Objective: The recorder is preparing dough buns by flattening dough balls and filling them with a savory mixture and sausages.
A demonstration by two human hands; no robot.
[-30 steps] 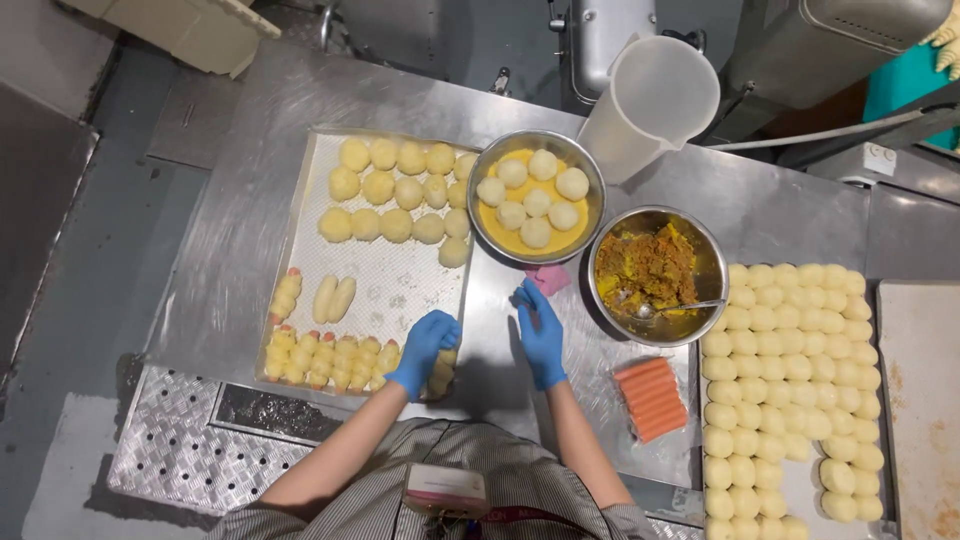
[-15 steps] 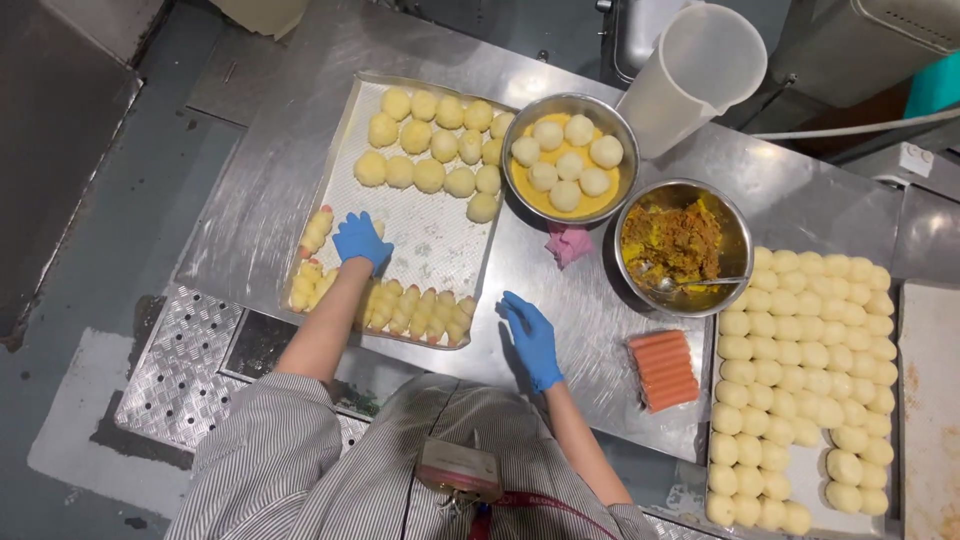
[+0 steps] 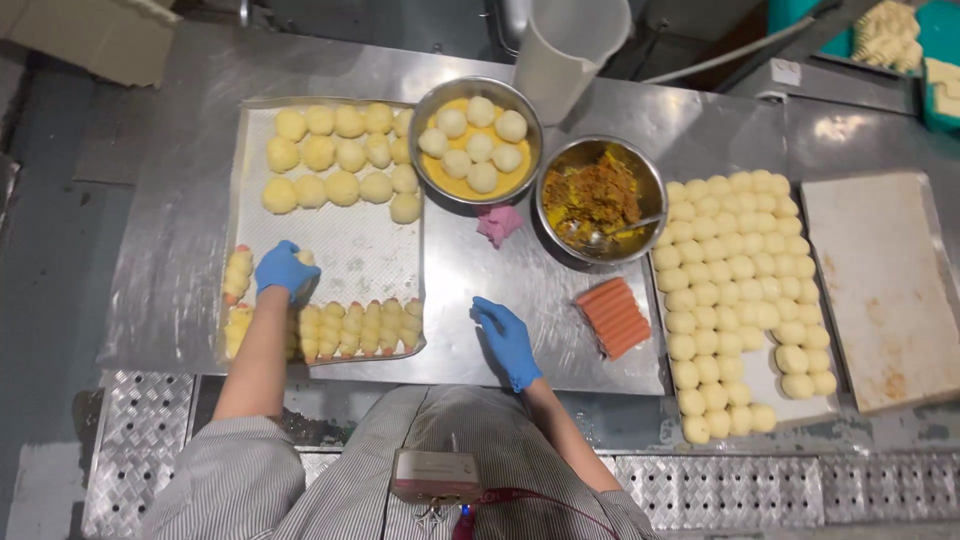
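My left hand (image 3: 283, 268), in a blue glove, is closed around a wrapped dough roll on the left side of the baking tray (image 3: 345, 250), beside another roll (image 3: 238, 272). A row of wrapped sausage rolls (image 3: 355, 328) lines the tray's near edge. Round dough balls (image 3: 340, 160) fill its far end. My right hand (image 3: 507, 340), also gloved in blue, rests flat and empty on the steel table, left of a stack of sausages (image 3: 613, 317).
A metal bowl of dough balls in yellow liquid (image 3: 476, 140) and a bowl of brownish filling with a spoon (image 3: 598, 198) stand behind. Several dough balls (image 3: 740, 290) cover the right. A pink cloth (image 3: 499, 224), white jug (image 3: 570, 45) and floured board (image 3: 880, 280) are nearby.
My left hand moved from the near row toward the tray's left side with a roll. My right hand drew back from the pink cloth to the table's near edge.
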